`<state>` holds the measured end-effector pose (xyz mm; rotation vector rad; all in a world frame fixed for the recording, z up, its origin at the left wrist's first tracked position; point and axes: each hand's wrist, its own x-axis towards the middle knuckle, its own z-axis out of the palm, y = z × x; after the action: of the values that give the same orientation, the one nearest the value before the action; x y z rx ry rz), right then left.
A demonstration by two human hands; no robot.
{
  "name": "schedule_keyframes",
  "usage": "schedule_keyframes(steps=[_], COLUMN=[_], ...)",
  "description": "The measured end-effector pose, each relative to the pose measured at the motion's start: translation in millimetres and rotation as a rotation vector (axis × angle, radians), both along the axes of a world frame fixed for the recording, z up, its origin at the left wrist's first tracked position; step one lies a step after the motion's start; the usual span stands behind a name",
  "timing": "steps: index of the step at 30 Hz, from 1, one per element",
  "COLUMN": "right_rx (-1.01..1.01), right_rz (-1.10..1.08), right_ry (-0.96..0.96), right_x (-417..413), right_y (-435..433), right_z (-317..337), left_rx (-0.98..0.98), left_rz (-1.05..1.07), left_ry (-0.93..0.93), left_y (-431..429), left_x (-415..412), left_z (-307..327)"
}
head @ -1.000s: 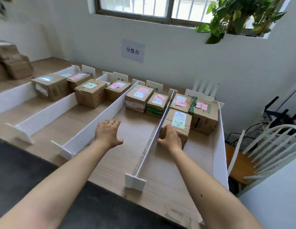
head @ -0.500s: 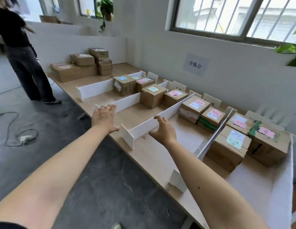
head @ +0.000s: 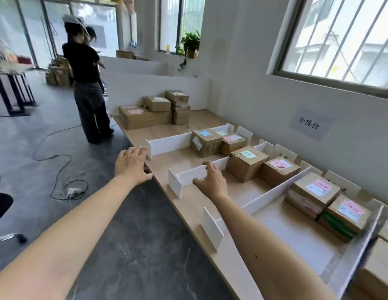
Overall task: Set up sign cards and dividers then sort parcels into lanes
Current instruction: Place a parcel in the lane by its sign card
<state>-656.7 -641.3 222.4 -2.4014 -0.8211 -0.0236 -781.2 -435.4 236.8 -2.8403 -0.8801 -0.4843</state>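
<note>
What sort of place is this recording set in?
Likely a parcel-sorting station in a workroom: a long table split into lanes by white dividers, labelled cardboard parcels at the lane ends, and a wall sign above them.

The worktop (head: 188,131) is pale wood-grain. The dividers (head: 167,144) are plain white, and so are the sign cards (head: 284,153), some with black writing. The parcels (head: 245,169) are brown cardboard. They carry a blue note (head: 204,133), pink notes (head: 232,138) and a pale green note (head: 248,154). One parcel has a green band (head: 336,224). The wall label (head: 309,124) is pale grey with black characters. The floor (head: 134,245) is dark grey, veined like marble. A person (head: 84,61) wears a black top and dark grey trousers.
</note>
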Motion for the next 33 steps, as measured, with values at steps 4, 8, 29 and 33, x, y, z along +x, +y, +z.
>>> schedule_keyframes(steps=[4, 8, 29, 33], right_rx=[-0.048, -0.137, -0.137, -0.108], right_rz=[0.089, 0.182, 0.36, 0.374], right_ry=[-0.073, -0.195, -0.326, -0.351], right_x=[9.7, 19.1, 123.3, 154.9], right_y=[69.7, 122.4, 310.7, 352.4], right_z=[6.1, 6.0, -4.7, 4.2], left_rx=[-0.008, -0.015, 0.041, 0.071], left_rz=[0.044, 0.093, 0.328, 0.374], left_ry=[-0.031, -0.005, 0.055, 0.078], left_y=[59.3, 108.8, 266.9, 305.9], left_x=[0.4, -0.2, 63.4, 83.9], left_z=[6.1, 2.4, -13.0, -3.8])
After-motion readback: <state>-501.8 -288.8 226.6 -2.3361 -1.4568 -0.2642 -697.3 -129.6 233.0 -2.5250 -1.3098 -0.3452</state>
